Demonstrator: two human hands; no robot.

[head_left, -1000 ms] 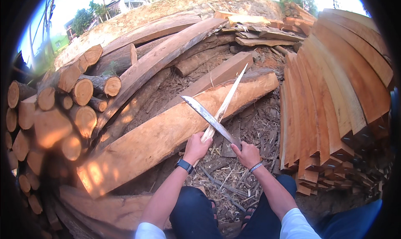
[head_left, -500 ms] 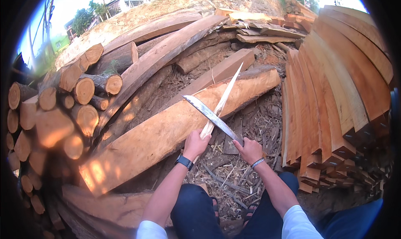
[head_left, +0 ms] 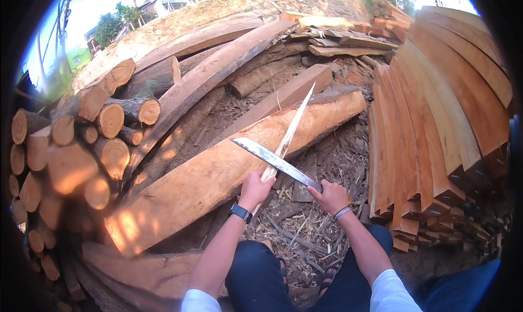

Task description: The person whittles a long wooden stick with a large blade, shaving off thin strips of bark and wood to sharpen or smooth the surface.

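Observation:
My left hand [head_left: 256, 189] is closed round the lower part of a pale wooden stake [head_left: 290, 131], which slants up and away to a sharp point. The stake's upper part lies over a thick sawn beam [head_left: 201, 178]. In my right hand [head_left: 331, 196] is the handle of a machete [head_left: 278, 162], hidden by my fingers. Its long, worn grey blade crosses over the stake just above my left hand, tip toward the left.
Cut logs [head_left: 111, 121] are piled at the left, a long beam [head_left: 210, 80] slanting beside them. A tall stack of sawn planks [head_left: 425, 121] stands close at the right. Wood shavings [head_left: 294, 230] litter the ground between my feet. Slabs [head_left: 348, 42] lie at the back.
The machete blade has shifted slightly down the stake toward my left hand, its tip a little lower and further left. Both hands keep their hold.

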